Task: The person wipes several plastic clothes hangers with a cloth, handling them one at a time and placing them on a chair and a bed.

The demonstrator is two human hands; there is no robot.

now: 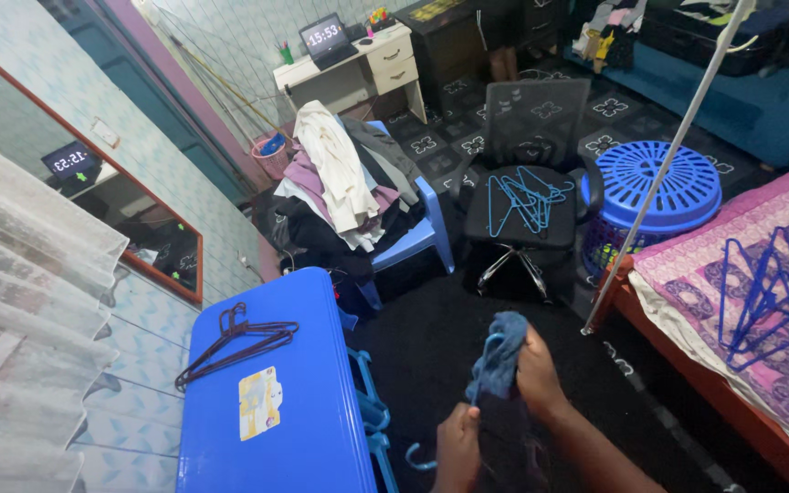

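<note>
My right hand (pixel 537 367) grips a blue cloth garment (pixel 501 354) bunched at its top. A light blue plastic hanger (pixel 420 455) hangs below the garment, its hook showing at the bottom. My left hand (pixel 457 447) is closed on the lower part of the hanger and the dark fabric beneath. Both hands are over the dark floor, just right of a blue plastic table (pixel 276 393).
Dark hangers (pixel 235 338) lie on the blue table. A blue plastic chair (pixel 413 233) carries a pile of clothes (pixel 340 187). Light blue hangers (pixel 527 199) rest on a black office chair (pixel 527 155). A blue laundry basket (pixel 655 187), a bed (pixel 751 301) with blue hangers (pixel 778 292), and a slanting white pole (pixel 664 164) stand right.
</note>
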